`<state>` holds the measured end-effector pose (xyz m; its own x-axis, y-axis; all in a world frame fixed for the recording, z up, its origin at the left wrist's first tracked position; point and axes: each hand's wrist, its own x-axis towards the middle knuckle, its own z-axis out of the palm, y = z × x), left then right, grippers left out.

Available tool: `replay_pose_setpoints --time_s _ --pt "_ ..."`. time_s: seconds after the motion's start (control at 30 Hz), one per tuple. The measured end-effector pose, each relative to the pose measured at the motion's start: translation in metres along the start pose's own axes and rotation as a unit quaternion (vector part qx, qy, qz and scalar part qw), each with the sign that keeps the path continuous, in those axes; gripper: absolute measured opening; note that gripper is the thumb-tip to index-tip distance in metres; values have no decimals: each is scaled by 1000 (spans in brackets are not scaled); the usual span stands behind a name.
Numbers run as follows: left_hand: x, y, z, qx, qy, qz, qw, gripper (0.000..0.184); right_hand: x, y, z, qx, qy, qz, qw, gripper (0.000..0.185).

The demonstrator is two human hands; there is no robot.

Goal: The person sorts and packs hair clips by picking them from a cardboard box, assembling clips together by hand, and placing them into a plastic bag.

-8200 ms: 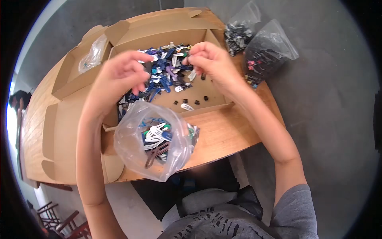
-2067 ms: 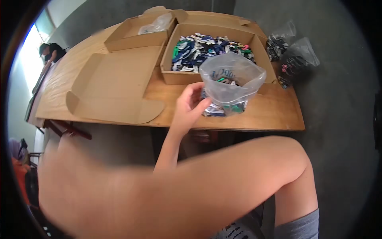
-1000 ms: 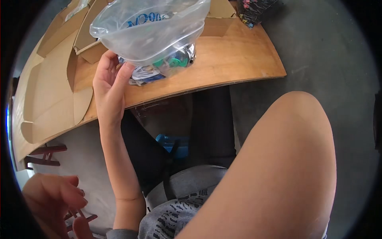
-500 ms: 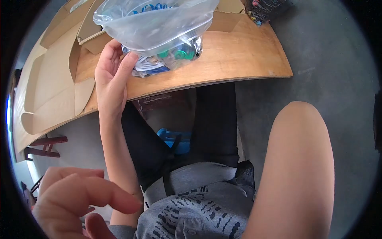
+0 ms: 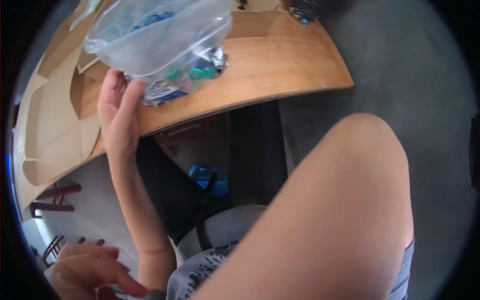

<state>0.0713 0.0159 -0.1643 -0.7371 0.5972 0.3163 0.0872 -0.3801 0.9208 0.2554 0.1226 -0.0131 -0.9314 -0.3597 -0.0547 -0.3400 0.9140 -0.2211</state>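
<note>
A clear plastic bag [image 5: 165,47] stands near the front edge of the wooden table, its wide top folded outward. Inside show a green round piece [image 5: 201,74], blue coiled pieces and shiny packets printed white and blue, too blurred to name. My left hand [image 5: 119,107] grips the bag's lower left side between thumb and fingers. My right arm is bent with the elbow raised at the right. Close to the camera at lower left is my right hand [image 5: 92,270], fingers loosely curled and apart, with nothing seen in it. Its wrist is out of view.
Opened cardboard [image 5: 52,122] covers the left of the wooden table [image 5: 290,62]. A dark bundle [image 5: 303,10] is at the far right corner. Below are a blue plastic container [image 5: 210,181] and a dark red stool [image 5: 57,197]. My legs are under the table edge.
The bag, table and left hand have shifted left in view, with the left hand still on the bag. My right hand has dropped lower, and my right forearm now crosses the shirt.
</note>
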Motion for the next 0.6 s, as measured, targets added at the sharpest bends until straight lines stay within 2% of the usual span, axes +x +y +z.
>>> replay_pose_setpoints --time_s 0.07,0.17,0.33,0.4,0.43,0.5,0.57,0.6 --pt "0 -4 -9 23 18 -26 999 45 7 -3 1 1 5 -20 1000 10" --pt "1 -2 -4 68 7 0 998 46 14 -6 5 11 9 -45 999 10" --pt "0 3 13 27 -7 37 999 38 17 -15 11 29 -7 -41 999 10" --pt "2 3 7 38 1 23 999 46 20 -20 14 42 -14 -40 998 10" --pt "4 0 -2 45 8 21 999 46 25 -25 15 46 -14 -47 998 10" --pt "3 -6 -20 47 -38 17 998 46 35 -33 17 57 -9 -75 996 10" --pt "0 3 -7 16 -28 32 999 46 46 -41 21 67 -7 -108 992 10" --pt "3 3 14 -3 -6 51 999 33 42 -34 24 69 0 -129 989 10"
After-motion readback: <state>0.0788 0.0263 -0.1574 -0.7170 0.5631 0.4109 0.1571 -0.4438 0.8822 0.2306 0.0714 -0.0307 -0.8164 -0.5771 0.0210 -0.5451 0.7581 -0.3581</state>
